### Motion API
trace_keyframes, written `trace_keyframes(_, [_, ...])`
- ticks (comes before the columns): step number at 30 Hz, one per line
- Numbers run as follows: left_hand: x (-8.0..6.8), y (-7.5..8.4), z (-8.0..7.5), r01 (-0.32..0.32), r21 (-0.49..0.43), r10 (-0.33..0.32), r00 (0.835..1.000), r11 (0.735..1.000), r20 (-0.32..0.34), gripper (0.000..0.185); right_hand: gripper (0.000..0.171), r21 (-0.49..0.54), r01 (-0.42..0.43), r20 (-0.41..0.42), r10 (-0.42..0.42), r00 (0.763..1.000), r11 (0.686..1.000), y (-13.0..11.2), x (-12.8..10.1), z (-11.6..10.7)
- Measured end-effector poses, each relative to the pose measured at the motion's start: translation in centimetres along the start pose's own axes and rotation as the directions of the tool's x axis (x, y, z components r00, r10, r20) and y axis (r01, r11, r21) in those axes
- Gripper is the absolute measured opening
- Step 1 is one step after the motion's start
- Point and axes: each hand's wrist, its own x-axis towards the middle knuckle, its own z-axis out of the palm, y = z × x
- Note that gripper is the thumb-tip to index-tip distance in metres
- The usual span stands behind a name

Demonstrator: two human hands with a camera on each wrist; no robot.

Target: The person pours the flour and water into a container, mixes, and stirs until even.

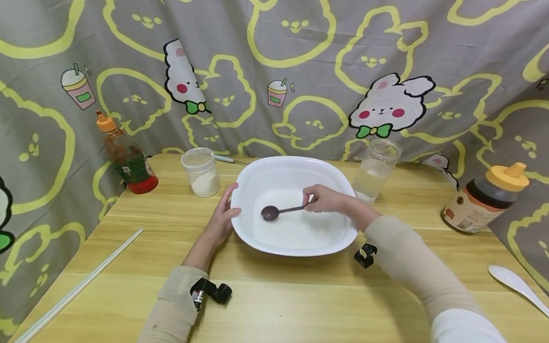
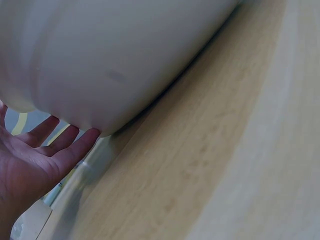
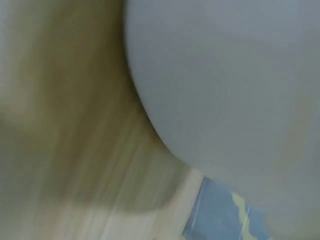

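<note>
A white oval basin (image 1: 296,162) stands in the middle of the table, its bottom covered by something white, whether powder or liquid I cannot tell. My left hand (image 1: 222,214) holds the basin's left side, the thumb at the rim; in the left wrist view its fingertips (image 2: 90,135) touch the outer wall. Over the inside of the basin, my right hand (image 1: 323,198) pinches the handle of a dark brown spoon (image 1: 270,213), whose head points left, low in the basin. The right wrist view shows only the basin's outer wall (image 3: 215,100), with the hand hidden.
Behind the basin stand a jar of white powder (image 1: 201,174) and a glass jar of clear liquid (image 1: 375,171). A red sauce bottle (image 1: 130,162), chopsticks (image 1: 81,286), a yellow-capped bottle (image 1: 482,200) and a white spoon (image 1: 516,286) lie farther out. A patterned curtain (image 1: 300,119) hangs behind.
</note>
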Motion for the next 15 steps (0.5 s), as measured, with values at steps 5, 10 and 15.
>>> trace_keyframes(5, [0.1,0.0,0.0,-0.014,-0.009,0.014,1.0,1.0,0.002,0.068,0.006,-0.019,0.062,0.147,-0.058,0.987,0.998,-0.5,-1.0,0.3])
trace_keyframes(10, [0.2,0.0,-0.1,0.005,-0.005,-0.005,1.0,1.0,0.001,0.068,0.008,-0.121,0.121,0.188,-0.097,0.977,0.985,-0.9,-3.1,-1.8])
trace_keyframes(15, [0.0,0.1,0.0,0.025,0.002,-0.025,1.0,1.0,-0.007,0.068,0.012,-0.27,0.059,0.067,-0.043,0.997,0.961,-1.1,-4.6,-4.3])
